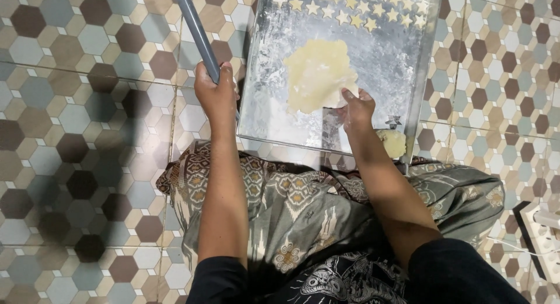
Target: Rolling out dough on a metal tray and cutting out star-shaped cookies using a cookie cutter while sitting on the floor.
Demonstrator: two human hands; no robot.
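My view is evenly lit from above, fairly bright. A broad soft shadow (87,181) falls across the tiled floor (70,59) at lower left. The floured metal tray (274,123) shows dull glare. Focus is reasonable; the frame corners bend slightly.

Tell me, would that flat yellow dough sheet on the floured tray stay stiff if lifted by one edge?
Probably not. The dough sheet looks thin and soft, so it would likely droop or tear. The right hand is at its lower edge. Flour on the tray probably keeps it from sticking.
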